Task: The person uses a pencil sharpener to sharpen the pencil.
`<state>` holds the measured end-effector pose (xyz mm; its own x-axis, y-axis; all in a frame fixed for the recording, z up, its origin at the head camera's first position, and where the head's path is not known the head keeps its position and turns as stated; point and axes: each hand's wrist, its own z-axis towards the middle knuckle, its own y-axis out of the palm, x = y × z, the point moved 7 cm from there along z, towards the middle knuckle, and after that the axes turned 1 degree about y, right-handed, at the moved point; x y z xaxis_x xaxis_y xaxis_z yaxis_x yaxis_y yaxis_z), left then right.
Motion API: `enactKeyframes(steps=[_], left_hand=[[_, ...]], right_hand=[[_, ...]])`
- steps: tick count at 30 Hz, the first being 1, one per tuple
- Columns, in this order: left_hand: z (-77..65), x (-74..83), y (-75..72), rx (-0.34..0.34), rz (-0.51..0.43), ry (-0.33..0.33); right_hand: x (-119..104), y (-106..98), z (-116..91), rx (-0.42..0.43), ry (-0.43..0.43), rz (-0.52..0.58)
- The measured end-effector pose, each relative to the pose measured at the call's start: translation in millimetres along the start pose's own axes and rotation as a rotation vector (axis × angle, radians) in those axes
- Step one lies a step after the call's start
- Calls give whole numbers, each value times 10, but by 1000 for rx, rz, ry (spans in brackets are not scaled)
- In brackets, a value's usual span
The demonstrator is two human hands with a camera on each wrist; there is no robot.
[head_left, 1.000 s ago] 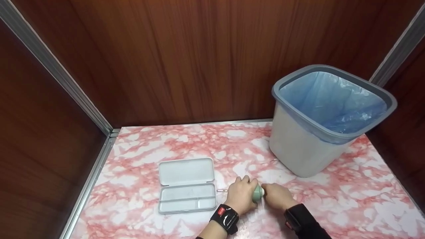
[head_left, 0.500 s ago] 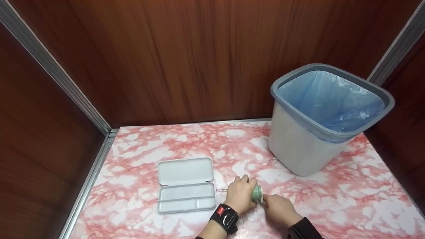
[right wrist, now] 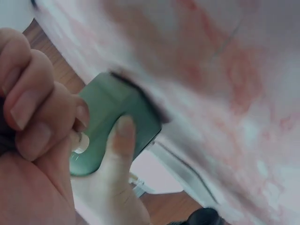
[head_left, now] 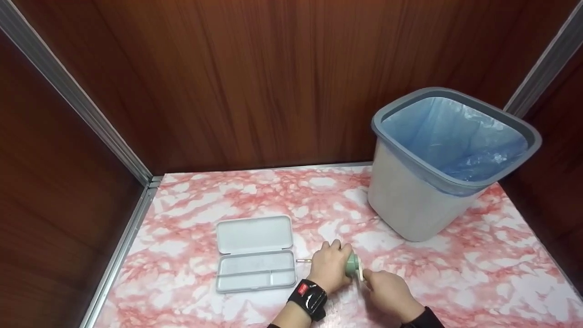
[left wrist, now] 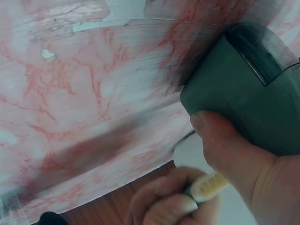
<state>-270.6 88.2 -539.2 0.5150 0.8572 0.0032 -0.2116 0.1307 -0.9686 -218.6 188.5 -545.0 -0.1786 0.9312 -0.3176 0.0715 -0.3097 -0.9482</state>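
My left hand (head_left: 330,269) grips a green crank pencil sharpener (head_left: 352,265) down on the table, its thumb laid across the body in the right wrist view. A thin pencil (head_left: 304,260) sticks out on the left side of that hand, level with the table. On the sharpener's right face, a cream crank (head_left: 360,269) points toward me. My right hand (head_left: 391,291) pinches the crank's end; in the left wrist view its curled fingers surround the pale knob (left wrist: 208,186). The pencil's far end is hidden behind my left hand.
An open grey pencil case (head_left: 255,274) with divided compartments lies just left of the pencil tip. At the back right stands a tall bin (head_left: 410,200) with a blue liner (head_left: 437,132). Brown wood panels (head_left: 273,82) wall in the red-and-white marbled table (head_left: 191,237).
My right hand has swung down toward me, turning the crank, which now points to the near side. My left hand and the sharpener stay in place.
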Motion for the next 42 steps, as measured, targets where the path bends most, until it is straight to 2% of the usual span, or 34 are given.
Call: enactKeyframes(steps=[10,15,19,23,31,38,42], left_hand=[[3,1,-15,20,-5,6],[8,11,-4,4,-15,13],[12,16,-8,-3,-14,18],[12,8,-20,-1,-7,15],[8,7,-19,-10,-2,19],[6,12,-7,11,-15,13],[7,-1,-10,18,-12,9]], right_hand=[[-29,-234,87,47,-15,10],[-16,-355,246,75,-43,36],[21,-384,401,36,-33,38],[72,-345,542,-25,0,51],[168,-184,706,-62,21,50],[263,119,649,-118,58,48],[272,230,566,-104,61,51]])
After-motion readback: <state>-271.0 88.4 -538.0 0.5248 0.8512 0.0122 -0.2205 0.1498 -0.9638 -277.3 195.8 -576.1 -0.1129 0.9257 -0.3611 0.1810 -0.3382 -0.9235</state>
